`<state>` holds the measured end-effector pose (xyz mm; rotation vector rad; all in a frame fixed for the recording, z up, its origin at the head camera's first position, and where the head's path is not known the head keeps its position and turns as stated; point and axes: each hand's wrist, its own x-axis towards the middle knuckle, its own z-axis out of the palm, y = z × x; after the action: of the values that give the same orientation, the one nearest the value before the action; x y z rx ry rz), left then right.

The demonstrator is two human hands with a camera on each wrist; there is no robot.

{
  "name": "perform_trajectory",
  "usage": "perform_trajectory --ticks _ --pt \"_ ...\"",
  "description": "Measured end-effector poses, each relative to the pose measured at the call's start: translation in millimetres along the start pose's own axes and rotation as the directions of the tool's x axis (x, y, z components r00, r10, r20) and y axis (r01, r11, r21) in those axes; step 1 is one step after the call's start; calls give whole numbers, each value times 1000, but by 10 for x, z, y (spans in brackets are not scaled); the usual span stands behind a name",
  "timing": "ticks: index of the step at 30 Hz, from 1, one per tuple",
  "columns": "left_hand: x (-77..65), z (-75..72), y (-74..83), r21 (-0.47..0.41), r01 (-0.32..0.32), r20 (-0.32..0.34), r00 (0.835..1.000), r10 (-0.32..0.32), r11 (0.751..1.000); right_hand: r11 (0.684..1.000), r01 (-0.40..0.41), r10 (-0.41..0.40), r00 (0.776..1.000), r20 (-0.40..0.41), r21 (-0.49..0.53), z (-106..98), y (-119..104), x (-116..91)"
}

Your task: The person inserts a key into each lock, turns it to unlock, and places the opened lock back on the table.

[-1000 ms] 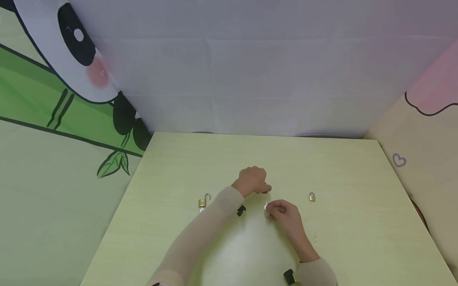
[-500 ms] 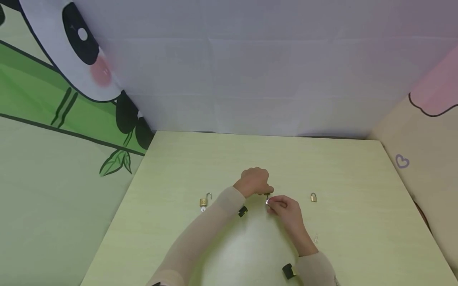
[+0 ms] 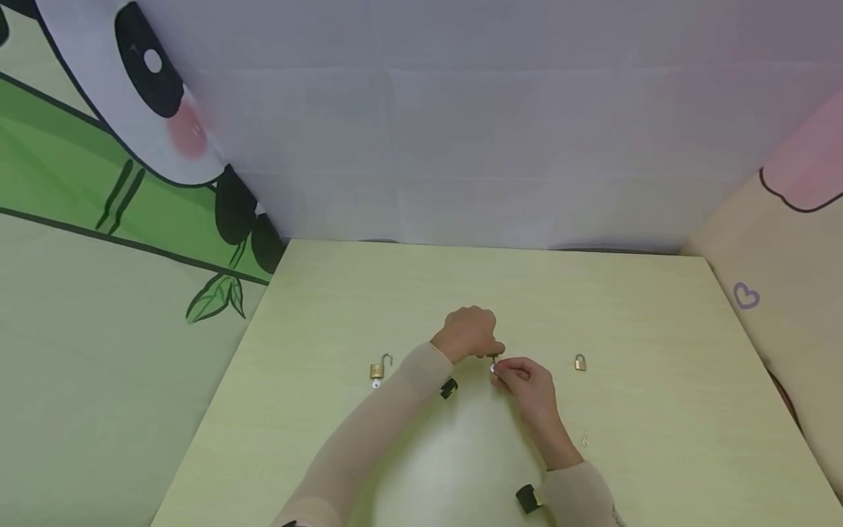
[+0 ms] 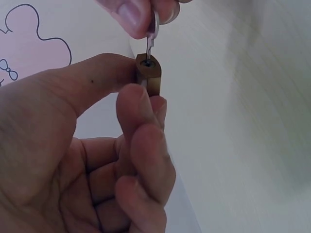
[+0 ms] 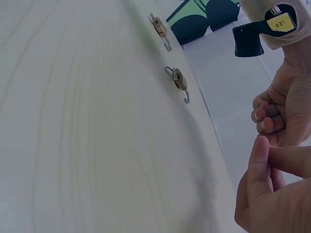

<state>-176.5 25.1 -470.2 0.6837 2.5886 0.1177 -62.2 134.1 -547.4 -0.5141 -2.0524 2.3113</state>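
Observation:
My left hand point(image 3: 466, 333) holds a small brass padlock point(image 4: 149, 73) between thumb and fingers, its keyhole face showing in the left wrist view. A silver key point(image 4: 152, 36) is pinched by my right hand point(image 3: 527, 380). The key's tip meets the keyhole; how deep it sits I cannot tell. My fingers hide most of the padlock, including its shackle. In the right wrist view, the right thumb and index finger point(image 5: 260, 160) come together close to the left hand point(image 5: 291, 107), and the key is hidden there.
An unlocked padlock point(image 3: 377, 371) with a key in it lies left on the pale wooden table point(image 3: 408, 285). In the right wrist view two unlocked padlocks with keys show, one higher point(image 5: 159, 26), one lower point(image 5: 179, 80). At right lie a closed padlock point(image 3: 580, 363) and a loose key point(image 3: 584, 439).
The right hand has moved up slightly, bringing the key from a short distance away to the padlock's keyhole. The left hand has stayed nearly still.

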Motion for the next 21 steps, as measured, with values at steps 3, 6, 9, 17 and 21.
perform_trajectory --ticks 3,6,9,17,21 --pt "13 8 9 0 6 9 1000 -6 1000 1000 5 -5 1000 -19 23 12 18 19" --pt "20 17 17 1 18 12 1000 -18 1000 998 18 -16 999 -37 54 28 36 32" --pt "20 21 25 9 27 5 1000 -27 1000 996 18 -13 998 -57 85 45 50 36" --pt "-10 27 45 -16 5 -30 1000 -5 1000 986 40 -22 994 -110 164 100 58 62" --pt "-9 25 42 -23 4 -34 999 -5 1000 979 22 0 994 -110 201 114 63 71"
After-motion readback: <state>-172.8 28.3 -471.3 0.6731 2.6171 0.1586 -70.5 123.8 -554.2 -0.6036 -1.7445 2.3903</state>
